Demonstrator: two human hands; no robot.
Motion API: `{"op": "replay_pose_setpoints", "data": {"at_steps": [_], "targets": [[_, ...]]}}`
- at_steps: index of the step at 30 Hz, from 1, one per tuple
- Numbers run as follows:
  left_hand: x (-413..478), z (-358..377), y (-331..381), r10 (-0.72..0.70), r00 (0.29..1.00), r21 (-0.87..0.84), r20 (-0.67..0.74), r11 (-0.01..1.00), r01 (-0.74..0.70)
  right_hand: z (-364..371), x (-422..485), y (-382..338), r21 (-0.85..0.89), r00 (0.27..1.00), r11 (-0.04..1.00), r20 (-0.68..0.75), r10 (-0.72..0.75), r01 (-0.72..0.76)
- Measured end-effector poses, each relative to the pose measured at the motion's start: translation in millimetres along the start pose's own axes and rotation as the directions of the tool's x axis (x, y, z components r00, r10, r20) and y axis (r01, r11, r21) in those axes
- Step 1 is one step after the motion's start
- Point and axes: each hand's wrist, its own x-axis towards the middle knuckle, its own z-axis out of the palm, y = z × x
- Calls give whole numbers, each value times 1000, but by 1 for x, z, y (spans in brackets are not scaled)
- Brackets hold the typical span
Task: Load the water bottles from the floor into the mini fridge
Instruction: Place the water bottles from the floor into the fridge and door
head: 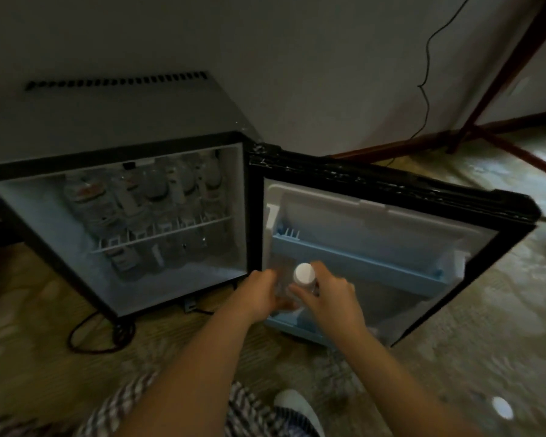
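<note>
The mini fridge [29, 171] stands open on the floor, its door [391, 190] swung out to the right. Several water bottles [158, 190] fill its wire shelf, and more stand below. A clear water bottle with a white cap [304, 273] stands upright over the left end of the door's lower blue rack [284, 323]. My left hand [257, 296] grips its left side. My right hand [327, 294] curls around its right side, fingers just below the cap. The bottle's lower body is hidden by my hands.
The door's upper blue rack [360, 257] holds nothing visible. A black cable [85, 335] loops on the floor under the fridge front. Dark red wooden legs [498, 74] stand at the back right. A white cap-like spot [502, 407] lies on the floor at right.
</note>
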Motion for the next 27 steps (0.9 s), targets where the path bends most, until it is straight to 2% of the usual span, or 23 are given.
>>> {"op": "replay_pose_setpoints", "data": {"at_steps": [5,9,12,16,21,27], "targets": [[19,12,-24,-173,978,-203,120,960,194,26,15,16,-102,987,994,154,46,-31],[21,11,-27,-235,916,-76,326,959,273,43,29,30,-102,953,987,264,149,-126],[22,10,-30,-255,885,-10,389,960,281,56,37,37,-54,947,985,273,170,-161],[23,13,-34,-266,868,35,418,960,277,71,45,42,13,937,983,306,171,-184],[24,13,-32,-196,912,-28,361,975,221,75,53,48,122,935,966,303,184,-230],[16,8,-18,-142,952,-52,272,985,162,64,56,38,80,917,980,373,142,-184]]}}
